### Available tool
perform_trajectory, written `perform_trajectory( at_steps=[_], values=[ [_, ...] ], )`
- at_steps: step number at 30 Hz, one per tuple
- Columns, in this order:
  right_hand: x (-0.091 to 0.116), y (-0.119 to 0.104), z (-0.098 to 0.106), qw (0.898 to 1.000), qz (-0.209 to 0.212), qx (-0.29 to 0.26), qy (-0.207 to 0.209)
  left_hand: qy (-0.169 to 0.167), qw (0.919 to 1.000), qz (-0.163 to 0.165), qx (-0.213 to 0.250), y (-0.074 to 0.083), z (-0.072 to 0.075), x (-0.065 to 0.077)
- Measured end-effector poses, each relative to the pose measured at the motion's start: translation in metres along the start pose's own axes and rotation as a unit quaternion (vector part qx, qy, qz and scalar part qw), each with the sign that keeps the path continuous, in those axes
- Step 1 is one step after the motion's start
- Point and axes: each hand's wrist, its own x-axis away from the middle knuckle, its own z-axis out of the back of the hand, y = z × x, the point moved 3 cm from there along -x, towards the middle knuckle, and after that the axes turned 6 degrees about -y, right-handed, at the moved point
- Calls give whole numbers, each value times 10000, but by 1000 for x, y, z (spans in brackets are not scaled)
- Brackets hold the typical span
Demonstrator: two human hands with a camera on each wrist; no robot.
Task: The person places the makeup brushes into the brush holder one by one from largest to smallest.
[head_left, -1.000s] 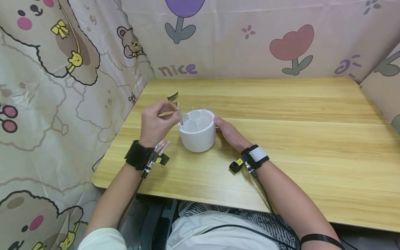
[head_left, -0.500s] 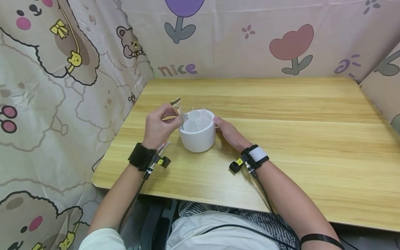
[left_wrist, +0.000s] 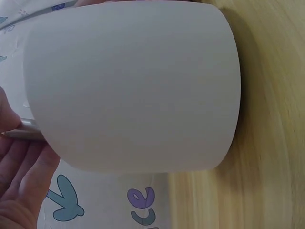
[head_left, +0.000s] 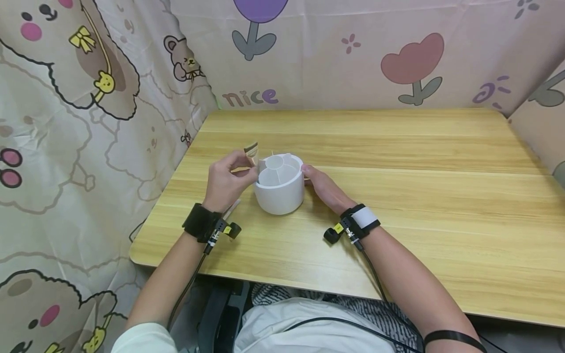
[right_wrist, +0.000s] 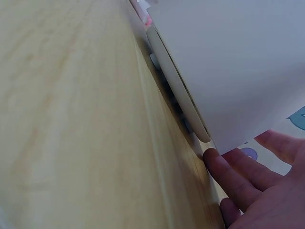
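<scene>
A round white desk organizer with several inner compartments stands upright on the table. At its left rim my left hand pinches a slender stick-like item with a flared gold top; its lower end is inside the organizer's left side, hidden by the rim. In the left wrist view, a thin beige shaft shows between thumb and fingers. My right hand rests against the organizer's right side; in the right wrist view its fairly straight fingers touch near the organizer's lower edge.
Partly behind my left wrist, a pale stick lies on the wooden table. A patterned curtain hangs along the back and left. Cables run from both wrist cameras toward my body.
My left hand has moved down and slightly right, lowering the gold-topped item further into the organizer. The right hand and organizer have stayed in place.
</scene>
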Motion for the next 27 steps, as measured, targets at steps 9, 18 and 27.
perform_trajectory(
  at_steps=[9,18,27],
  values=[
    [1,-1,0,10000,58,21,-7,-118,9994,331,-62,-3,-2,1],
    [1,-1,0,9998,197,-6,-17,-174,9987,430,-219,-4,-3,0],
    [1,0,1,9997,249,15,-34,-223,9982,449,-337,-3,-4,1]
  ],
)
